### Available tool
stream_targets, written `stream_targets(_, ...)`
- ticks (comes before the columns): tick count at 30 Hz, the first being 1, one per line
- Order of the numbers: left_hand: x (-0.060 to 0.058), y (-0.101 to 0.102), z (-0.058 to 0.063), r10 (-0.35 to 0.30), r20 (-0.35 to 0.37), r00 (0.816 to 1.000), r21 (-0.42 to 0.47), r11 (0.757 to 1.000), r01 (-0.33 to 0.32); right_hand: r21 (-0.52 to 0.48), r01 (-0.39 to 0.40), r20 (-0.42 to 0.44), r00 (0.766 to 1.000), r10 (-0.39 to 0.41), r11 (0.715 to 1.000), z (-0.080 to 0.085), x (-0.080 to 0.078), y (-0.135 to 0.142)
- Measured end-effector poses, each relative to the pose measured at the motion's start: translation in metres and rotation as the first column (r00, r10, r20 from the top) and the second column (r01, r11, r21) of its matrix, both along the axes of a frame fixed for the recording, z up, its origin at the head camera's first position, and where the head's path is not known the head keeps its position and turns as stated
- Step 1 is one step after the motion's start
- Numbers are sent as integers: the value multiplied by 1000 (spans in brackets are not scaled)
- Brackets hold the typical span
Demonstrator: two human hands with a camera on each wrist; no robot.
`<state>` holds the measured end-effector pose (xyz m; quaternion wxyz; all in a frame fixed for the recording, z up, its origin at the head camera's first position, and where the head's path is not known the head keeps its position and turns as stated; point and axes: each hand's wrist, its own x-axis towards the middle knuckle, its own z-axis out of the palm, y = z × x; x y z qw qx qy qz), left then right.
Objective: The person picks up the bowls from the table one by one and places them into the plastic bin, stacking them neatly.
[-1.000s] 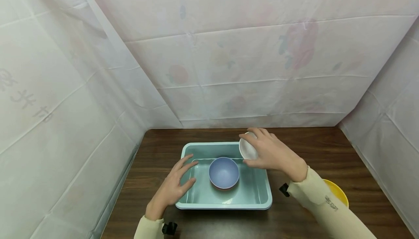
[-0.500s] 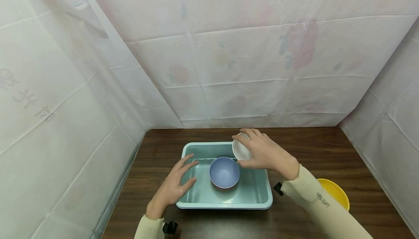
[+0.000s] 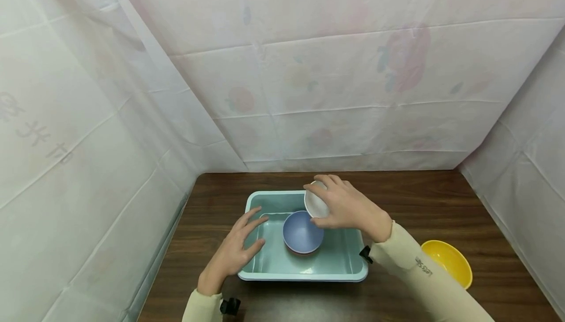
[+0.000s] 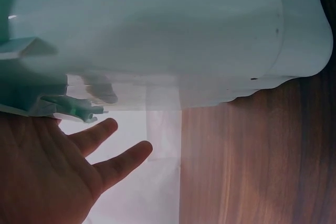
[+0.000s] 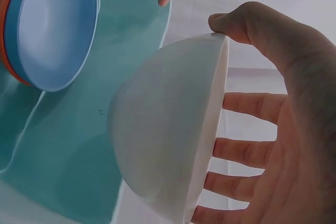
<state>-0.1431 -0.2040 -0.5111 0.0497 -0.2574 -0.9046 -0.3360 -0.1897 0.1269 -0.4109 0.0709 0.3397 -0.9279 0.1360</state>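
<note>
My right hand point(image 3: 348, 208) grips a white bowl point(image 3: 315, 204) by its rim, thumb on one side and fingers across from it. The bowl is tilted, its rounded underside facing the basin in the right wrist view. It hangs over the upper right edge of a blue bowl point(image 3: 303, 234), which sits upright in a pale teal basin point(image 3: 302, 277). An orange bowl point(image 5: 4, 51) shows beneath the blue one. At the basin's left side my left hand point(image 3: 231, 251) has its fingers spread and holds nothing; whether it touches the rim I cannot tell.
A yellow bowl point(image 3: 449, 264) stands on the dark wooden table point(image 3: 410, 194) to the right, partly behind the right sleeve point(image 3: 415, 258). White printed sheets point(image 3: 335, 91) hang behind the table and on both sides.
My right hand has moved left with the white bowl, from the basin's right back corner to over the blue bowl's edge. More of the yellow bowl shows. The left hand has stayed put.
</note>
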Motion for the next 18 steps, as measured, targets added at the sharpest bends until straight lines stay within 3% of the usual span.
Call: stream_targets(18,0,0,0,6,11,1000,12,1000,-6,12,-26,44,999,26,1000,-7,-2,-14)
